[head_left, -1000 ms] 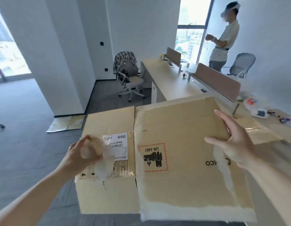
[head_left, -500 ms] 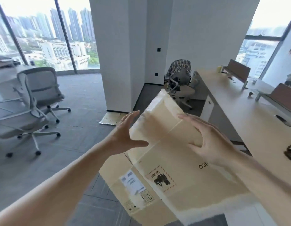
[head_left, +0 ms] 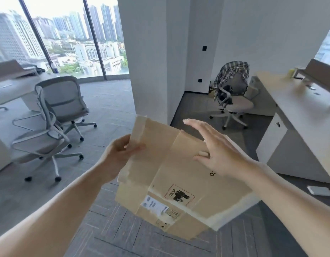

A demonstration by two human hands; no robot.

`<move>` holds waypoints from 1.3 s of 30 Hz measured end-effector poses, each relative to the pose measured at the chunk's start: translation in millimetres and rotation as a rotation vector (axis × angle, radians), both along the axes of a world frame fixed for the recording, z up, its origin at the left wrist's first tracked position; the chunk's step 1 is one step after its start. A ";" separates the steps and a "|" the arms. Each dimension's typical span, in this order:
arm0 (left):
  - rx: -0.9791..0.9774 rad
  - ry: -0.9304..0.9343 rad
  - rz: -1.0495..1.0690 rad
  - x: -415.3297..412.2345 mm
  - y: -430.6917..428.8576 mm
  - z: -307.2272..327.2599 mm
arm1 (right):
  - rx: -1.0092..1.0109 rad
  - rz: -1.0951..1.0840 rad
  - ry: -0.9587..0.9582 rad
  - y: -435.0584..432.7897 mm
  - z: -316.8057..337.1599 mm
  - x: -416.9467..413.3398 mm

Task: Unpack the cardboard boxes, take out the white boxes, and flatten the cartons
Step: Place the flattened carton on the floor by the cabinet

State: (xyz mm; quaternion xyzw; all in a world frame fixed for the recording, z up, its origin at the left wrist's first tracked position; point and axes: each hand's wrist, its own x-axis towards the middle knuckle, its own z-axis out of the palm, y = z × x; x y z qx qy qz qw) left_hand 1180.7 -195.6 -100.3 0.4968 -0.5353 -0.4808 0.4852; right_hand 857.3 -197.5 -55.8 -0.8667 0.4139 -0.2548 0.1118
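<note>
Cardboard carton (head_left: pixel 179 175) hangs mid-frame, long axis upper left to lower right. Our left hand (head_left: pixel 119 154) grips its upper-left edge; our right hand (head_left: pixel 221 156) is spread flat over the centre, holding nothing.

Bright daylight floods in from the windows (head_left: pixel 67 43), blown-out sky, wide-angle bending at edges, slight softness.

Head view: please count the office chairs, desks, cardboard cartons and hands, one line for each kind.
Office chairs: 3 (near left chair, chair behind it, chair with plaid shirt)
Desks: 2 (left desk, right desk)
Cardboard carton: 1
Hands: 2 (left hand, right hand)
Total: 8
</note>
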 end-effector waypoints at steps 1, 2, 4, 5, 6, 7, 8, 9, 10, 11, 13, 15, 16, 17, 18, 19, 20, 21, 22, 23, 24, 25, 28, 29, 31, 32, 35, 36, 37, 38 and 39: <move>-0.004 0.025 0.042 8.2 -14.9 1.7 | -0.022 -0.036 0.036 -22.4 -0.4 0.3; -0.008 0.047 0.083 18.4 -31.0 4.1 | -0.034 -0.076 0.077 -45.5 -1.7 -2.0; -0.007 0.090 0.153 43.0 -63.8 11.2 | -0.028 -0.178 0.152 -91.2 -5.7 -13.4; -0.010 0.105 0.177 56.5 -81.0 14.1 | -0.021 -0.240 0.187 -114.1 -8.1 -20.2; -0.010 0.110 0.198 71.0 -99.7 15.1 | -0.011 -0.296 0.206 -137.4 -11.2 -25.3; -0.009 0.117 0.213 85.2 -118.5 15.7 | 0.008 -0.335 0.196 -160.0 -14.5 -28.2; -0.010 0.131 0.223 99.9 -138.9 15.2 | 0.044 -0.351 0.147 -183.3 -18.3 -27.3; -0.013 0.154 0.231 114.0 -160.6 14.4 | 0.104 -0.349 0.052 -206.9 -22.6 -21.4; -0.018 0.172 0.234 127.4 -182.9 13.0 | 0.183 -0.338 -0.084 -230.8 -27.6 -12.5; -0.023 0.183 0.233 139.9 -205.9 10.5 | 0.267 -0.329 -0.236 -254.6 -33.0 -1.2; -0.025 0.216 0.226 162.3 -253.0 3.9 | 0.407 -0.314 -0.515 -302.5 -45.8 25.1; -0.004 0.270 0.214 181.5 -303.2 2.2 | 0.493 -0.313 -0.704 -349.3 -54.4 53.8; 0.001 0.284 0.208 189.7 -328.1 3.1 | 0.524 -0.310 -0.757 -371.4 -56.1 68.0; 0.000 0.285 0.205 197.3 -352.7 4.8 | 0.550 -0.310 -0.796 -392.8 -57.2 80.8; 0.001 0.280 0.208 203.8 -375.5 6.3 | 0.575 -0.313 -0.825 -413.1 -58.6 92.1; 0.005 0.278 0.211 209.4 -396.5 8.2 | 0.599 -0.317 -0.851 -432.3 -60.5 102.1; 0.008 0.287 0.216 215.5 -417.7 10.5 | 0.620 -0.319 -0.876 -453.2 -62.2 110.7; 0.012 0.295 0.222 221.4 -438.4 13.2 | 0.632 -0.321 -0.897 -474.5 -63.3 119.2; 0.013 0.294 0.229 227.8 -459.1 15.5 | 0.630 -0.326 -0.917 -496.6 -64.0 128.1; 0.012 0.289 0.239 233.2 -480.3 17.8 | 0.614 -0.330 -0.945 -519.3 -64.1 137.3; 0.010 0.277 0.251 238.8 -502.4 19.8 | 0.593 -0.334 -0.974 -543.1 -64.4 146.5; 0.010 0.261 0.266 244.5 -525.7 20.7 | 0.576 -0.335 -1.002 -568.4 -65.4 156.1; 0.018 0.174 0.325 263.2 -599.7 13.8 | 0.556 -0.330 -1.059 -648.4 -75.1 180.6; 0.026 0.138 0.349 270.0 -622.8 7.3 | 0.559 -0.315 -1.056 -673.7 -80.1 188.3; 0.042 0.077 0.383 284.5 -671.6 -4.2 | 0.574 -0.277 -1.048 -722.3 -88.3 201.2; 0.053 0.040 0.385 290.7 -697.6 -8.2 | 0.579 -0.273 -1.049 -744.8 -91.5 206.1; 0.055 -0.066 0.409 309.3 -770.0 -13.2 | 0.576 -0.262 -1.031 -807.2 -93.5 223.2; 0.062 -0.078 0.425 315.8 -792.1 -14.5 | 0.570 -0.259 -1.012 -828.1 -92.1 228.3; 0.072 -0.068 0.434 321.5 -812.1 -15.0 | 0.566 -0.262 -0.992 -848.2 -89.6 233.9; 0.077 -0.049 0.431 327.7 -831.3 -16.2 | 0.556 -0.264 -0.967 -867.3 -87.8 239.3; 0.083 -0.044 0.426 334.8 -850.1 -17.0 | 0.547 -0.261 -0.943 -885.0 -86.5 245.3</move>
